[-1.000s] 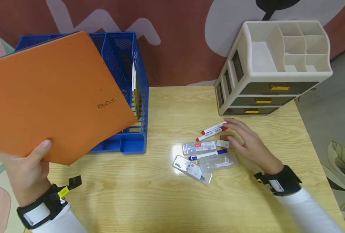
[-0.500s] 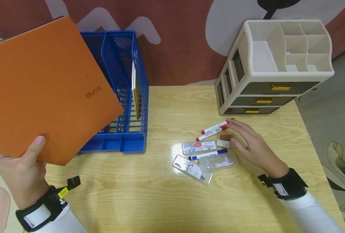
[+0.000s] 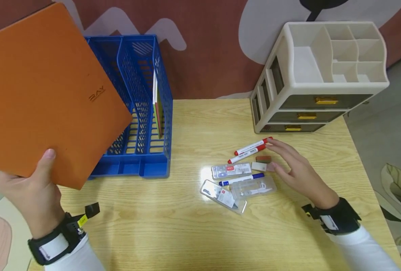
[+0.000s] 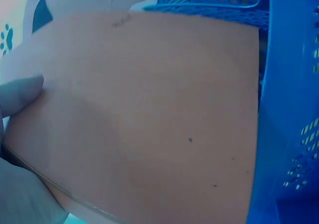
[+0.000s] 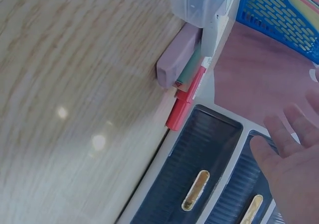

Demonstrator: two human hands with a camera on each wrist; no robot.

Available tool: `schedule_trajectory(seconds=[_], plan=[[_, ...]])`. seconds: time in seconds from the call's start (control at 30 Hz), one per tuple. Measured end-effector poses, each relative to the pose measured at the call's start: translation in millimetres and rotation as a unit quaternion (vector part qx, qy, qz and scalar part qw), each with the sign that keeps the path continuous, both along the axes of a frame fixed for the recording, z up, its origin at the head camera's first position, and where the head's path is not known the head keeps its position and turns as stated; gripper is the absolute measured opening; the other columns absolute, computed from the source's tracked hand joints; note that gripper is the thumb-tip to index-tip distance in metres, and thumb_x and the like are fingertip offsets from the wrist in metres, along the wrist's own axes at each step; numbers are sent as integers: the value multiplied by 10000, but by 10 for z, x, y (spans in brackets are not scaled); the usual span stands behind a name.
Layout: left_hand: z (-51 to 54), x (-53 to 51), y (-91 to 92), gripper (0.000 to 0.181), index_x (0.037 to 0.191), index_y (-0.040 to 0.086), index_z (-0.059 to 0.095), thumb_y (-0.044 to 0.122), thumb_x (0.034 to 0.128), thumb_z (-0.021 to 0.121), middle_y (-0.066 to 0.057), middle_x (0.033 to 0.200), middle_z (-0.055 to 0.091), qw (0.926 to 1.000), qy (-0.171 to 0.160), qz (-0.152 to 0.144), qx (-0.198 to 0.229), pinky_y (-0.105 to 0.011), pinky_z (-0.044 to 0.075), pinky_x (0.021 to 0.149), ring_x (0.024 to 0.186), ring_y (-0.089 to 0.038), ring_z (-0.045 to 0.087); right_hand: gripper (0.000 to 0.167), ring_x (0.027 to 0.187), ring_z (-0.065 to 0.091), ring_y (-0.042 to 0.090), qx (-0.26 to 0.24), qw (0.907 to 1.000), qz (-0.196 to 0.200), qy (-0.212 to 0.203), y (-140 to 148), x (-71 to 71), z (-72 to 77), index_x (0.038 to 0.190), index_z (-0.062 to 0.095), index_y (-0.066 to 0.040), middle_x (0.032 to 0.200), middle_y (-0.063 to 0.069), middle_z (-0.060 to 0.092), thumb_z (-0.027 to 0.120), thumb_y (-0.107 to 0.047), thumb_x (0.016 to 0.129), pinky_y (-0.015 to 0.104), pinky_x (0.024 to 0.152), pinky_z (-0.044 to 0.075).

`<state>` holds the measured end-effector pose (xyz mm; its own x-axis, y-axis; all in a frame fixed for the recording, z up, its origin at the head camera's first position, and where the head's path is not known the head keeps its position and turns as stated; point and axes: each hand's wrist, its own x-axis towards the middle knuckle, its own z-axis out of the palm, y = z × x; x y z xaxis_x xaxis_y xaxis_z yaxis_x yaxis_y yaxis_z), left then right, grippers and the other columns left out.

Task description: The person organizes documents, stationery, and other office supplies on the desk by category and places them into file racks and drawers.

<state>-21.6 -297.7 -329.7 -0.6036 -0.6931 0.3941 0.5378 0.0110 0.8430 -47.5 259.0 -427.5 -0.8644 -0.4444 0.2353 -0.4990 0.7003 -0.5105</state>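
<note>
My left hand (image 3: 34, 199) grips an orange notebook (image 3: 51, 98) marked "RAY" by its lower edge, thumb on the cover and the other fingers hidden beneath. The notebook is tilted in front of a blue file rack (image 3: 154, 165), covering its left part. Over the table's right side, my right hand (image 3: 300, 175) holds nothing, its fingers loosely extended. Close to its fingertips lie two red-capped markers (image 3: 248, 153) and several small erasers (image 3: 259, 166). In the right wrist view a pinkish eraser (image 5: 177, 57) and a red cap (image 5: 179, 112) lie apart from the hand (image 5: 294, 169).
Thin books (image 3: 157, 109) stand in the rack's right slot. Clear plastic cases (image 3: 224, 197) and a blue-capped marker (image 3: 241, 180) lie mid-table. A cream drawer organizer (image 3: 336, 88) with open top compartments stands at the back right, against a patterned curtain (image 3: 210, 49).
My left hand has lifted the notebook up and left, uncovering more of the rack's slots. The right hand has drifted slightly to the right, away from the markers.
</note>
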Motion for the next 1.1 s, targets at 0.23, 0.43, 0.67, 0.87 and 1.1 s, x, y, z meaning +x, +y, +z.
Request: schedule_trajectory(seconds=[0.23,0.43,0.67,0.87,1.1], plan=[[21,-125,185,457,1183,-97,704,-120,743,827,-269,1189,709,9996,-235,161,-61,-386,527,969,1152,-346,644,711,1489,418,301,241,9996,14,117,16,38,70,1497,535,-110,1620,98,439,810,-38,844,138,1223,193],[70,-239,296,460,1218,-43,712,-56,777,842,-245,1236,702,9986,-464,216,-142,-393,529,1031,1214,-343,635,770,1511,376,331,558,9975,208,369,83,42,108,1536,489,-106,1642,123,399,795,-93,829,205,1262,167],[34,-380,440,402,1184,-32,730,-33,796,837,-237,1205,723,9980,-571,263,-28,-398,548,1010,1194,-360,657,719,1559,287,361,1158,9909,321,600,192,39,43,1564,456,-136,1665,135,358,702,-266,901,469,1311,109],[-25,-490,571,357,1180,-3,729,-24,831,805,-208,1202,731,9967,-653,478,-111,-416,531,1037,1200,-350,657,742,1544,306,389,1404,9873,246,707,255,21,-60,1550,474,-122,1649,158,380,737,-272,873,494,1309,106],[-52,-588,703,320,1188,12,716,8,874,776,-184,1201,733,9953,-680,591,-355,-415,525,1035,1198,-333,660,646,1544,312,379,1345,9875,174,797,297,13,-91,1552,471,-124,1644,163,384,587,-396,977,489,1309,115]])
